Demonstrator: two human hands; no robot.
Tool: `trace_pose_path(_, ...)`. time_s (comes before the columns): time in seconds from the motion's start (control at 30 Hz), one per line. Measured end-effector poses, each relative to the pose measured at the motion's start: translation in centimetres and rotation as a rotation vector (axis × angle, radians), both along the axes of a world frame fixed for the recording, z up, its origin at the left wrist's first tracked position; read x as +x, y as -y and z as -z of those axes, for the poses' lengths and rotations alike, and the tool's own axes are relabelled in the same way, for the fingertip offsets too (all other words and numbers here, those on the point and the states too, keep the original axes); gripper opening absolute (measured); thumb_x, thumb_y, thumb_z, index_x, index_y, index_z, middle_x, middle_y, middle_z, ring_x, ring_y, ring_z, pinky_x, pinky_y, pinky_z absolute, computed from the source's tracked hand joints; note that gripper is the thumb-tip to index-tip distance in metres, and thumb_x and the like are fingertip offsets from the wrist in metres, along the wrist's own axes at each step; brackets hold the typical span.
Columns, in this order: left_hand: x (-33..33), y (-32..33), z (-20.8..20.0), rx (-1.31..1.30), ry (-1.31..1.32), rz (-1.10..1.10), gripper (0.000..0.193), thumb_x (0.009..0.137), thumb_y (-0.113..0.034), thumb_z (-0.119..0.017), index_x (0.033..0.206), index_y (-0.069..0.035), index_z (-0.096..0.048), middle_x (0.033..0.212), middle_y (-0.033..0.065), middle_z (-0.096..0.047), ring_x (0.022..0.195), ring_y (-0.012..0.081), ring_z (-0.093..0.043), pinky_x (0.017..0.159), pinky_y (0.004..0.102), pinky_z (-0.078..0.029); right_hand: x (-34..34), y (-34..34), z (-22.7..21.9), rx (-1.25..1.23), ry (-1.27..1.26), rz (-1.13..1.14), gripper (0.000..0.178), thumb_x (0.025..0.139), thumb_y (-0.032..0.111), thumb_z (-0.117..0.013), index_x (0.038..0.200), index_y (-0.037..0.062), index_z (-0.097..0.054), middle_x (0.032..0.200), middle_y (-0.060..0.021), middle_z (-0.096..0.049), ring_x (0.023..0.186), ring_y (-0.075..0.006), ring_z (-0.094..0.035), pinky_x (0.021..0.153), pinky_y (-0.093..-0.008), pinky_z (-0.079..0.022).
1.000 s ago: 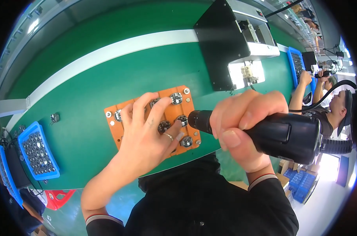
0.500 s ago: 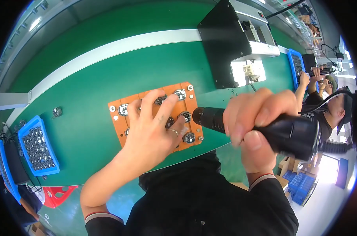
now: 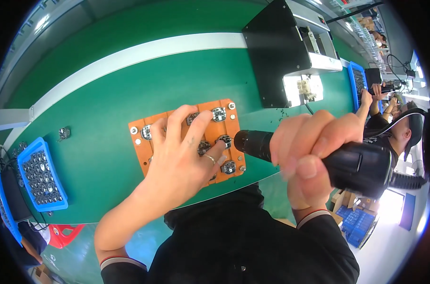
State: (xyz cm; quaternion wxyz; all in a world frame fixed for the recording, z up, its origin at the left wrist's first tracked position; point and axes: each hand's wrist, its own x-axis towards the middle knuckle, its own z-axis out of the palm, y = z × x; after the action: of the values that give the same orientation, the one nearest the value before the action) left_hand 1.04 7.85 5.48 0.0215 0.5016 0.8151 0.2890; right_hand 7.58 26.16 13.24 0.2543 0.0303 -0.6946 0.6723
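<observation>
My left hand (image 3: 179,158) lies spread over an orange fixture plate (image 3: 139,154), fingers apart. Its thumb and index finger reach small round black-and-silver parts (image 3: 218,114) seated in the plate; the palm hides several others. A black corded electric screwdriver (image 3: 359,165) is wrapped in my right hand (image 3: 312,142). The tool lies roughly level in the picture, its narrow end at the plate's right edge, close to my left thumb. Whether that end touches anything I cannot tell. At the plate's lower right, one round part (image 3: 228,166) is uncovered.
Beyond the plate to the right stands a black-and-white machine (image 3: 276,61). On the left is a blue tray (image 3: 65,204) of similar parts, with a single loose part (image 3: 63,133) near it. Another person (image 3: 390,135) works at far right beside a blue tray (image 3: 351,75).
The screwdriver's rear end and my right hand have shifted slightly down and right. My left hand stays over the plate. The whole view has shifted a little.
</observation>
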Motion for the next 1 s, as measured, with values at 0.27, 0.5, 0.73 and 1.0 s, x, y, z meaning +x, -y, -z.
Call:
trace_pose_path(0.27,0.4,-0.1,0.2,-0.037,-0.059,-0.008,0.021,0.077,-0.022,-0.082,0.096,-0.013,-0.081,0.140,0.0078,-0.047,0.130,0.0345,-0.041,0.097,0.0531,-0.035,0.1,-1.3,0.4,-0.101,0.004,-0.075,0.030,0.090,0.011,-0.073,0.108,0.0065,-0.048,0.080,-0.0065,-0.059,0.051,-0.0130,-0.053,0.052,-0.0290,-0.047)
trace_pose_path(0.5,0.3,-0.2,0.1,-0.022,-0.049,-0.011,0.021,0.078,-0.022,-0.082,0.097,-0.013,-0.081,0.140,0.0072,-0.046,0.131,0.0340,-0.040,0.099,0.0529,-0.035,0.9,-2.2,0.0,-0.133,0.049,-0.133,0.037,0.080,-0.001,-0.080,0.101,0.0091,-0.052,0.079,-0.0082,-0.062,0.070,-0.0175,-0.062,0.066,-0.0323,-0.052)
trace_pose_path(0.73,0.2,-0.2,0.0,-0.039,-0.015,-0.011,0.022,0.077,-0.020,-0.082,0.097,-0.013,-0.081,0.140,0.0070,-0.047,0.130,0.0336,-0.040,0.099,0.0525,-0.035,0.7,-1.8,0.3,-0.233,0.044,-0.129,0.037,0.080,-0.001,-0.081,0.097,0.0094,-0.050,0.075,-0.0050,-0.058,0.062,-0.0158,-0.054,0.062,-0.0330,-0.049)
trace_pose_path(1.0,0.2,-0.2,0.1,-0.033,-0.026,-0.021,0.022,0.076,-0.019,-0.082,0.097,-0.014,-0.081,0.140,0.0062,-0.047,0.130,0.0336,-0.040,0.097,0.0517,-0.035,0.8,-1.8,0.0,-0.221,0.058,-0.137,0.037,0.080,0.000,-0.082,0.098,0.0093,-0.051,0.077,-0.0071,-0.061,0.063,-0.0181,-0.058,0.060,-0.0342,-0.049)
